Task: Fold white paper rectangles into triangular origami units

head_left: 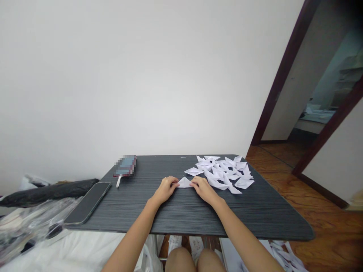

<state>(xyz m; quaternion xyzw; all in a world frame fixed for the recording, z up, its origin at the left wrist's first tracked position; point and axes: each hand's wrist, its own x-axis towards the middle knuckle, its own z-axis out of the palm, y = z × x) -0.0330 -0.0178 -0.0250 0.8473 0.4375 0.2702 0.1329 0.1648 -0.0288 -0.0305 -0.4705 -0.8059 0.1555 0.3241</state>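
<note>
A small folded white paper (185, 183) with a pointed top lies on the dark table in front of me. My left hand (168, 186) pinches its left end between thumb and fingers. At its right end, my right hand (202, 186) grips it the same way. Just beyond and to the right of my right hand spreads a loose pile of folded white paper boats (222, 172). One paper boat (194, 171) sits a little apart at the pile's left edge, close behind the folded paper.
A phone (87, 203) lies at the left edge of the dark table (198, 219). Farther back is a blurred-out device (126, 166) with a white stick-like piece (118, 181). Plastic-wrapped items crowd the left side; paper strips (286, 257) lie below right.
</note>
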